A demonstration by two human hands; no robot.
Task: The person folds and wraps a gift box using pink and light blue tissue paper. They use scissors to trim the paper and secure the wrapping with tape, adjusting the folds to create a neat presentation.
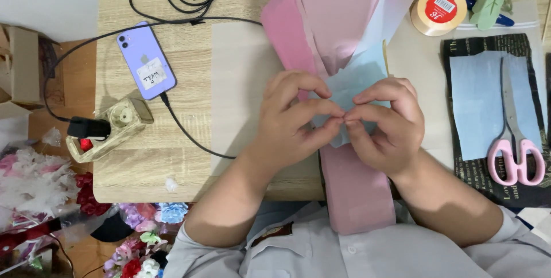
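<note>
Thin pale-blue paper sheet [351, 86] pinched by both hands [344, 120]

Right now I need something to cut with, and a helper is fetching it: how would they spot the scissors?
Go to the right end of the wooden table, where a dark printed sheet lies. The scissors rest on the pale blue paper there, grey blades and pink handles.

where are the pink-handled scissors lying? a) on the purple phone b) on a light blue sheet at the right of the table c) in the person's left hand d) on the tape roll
b: the pink-handled scissors lie on a light blue sheet at the right, away from both hands.
</note>
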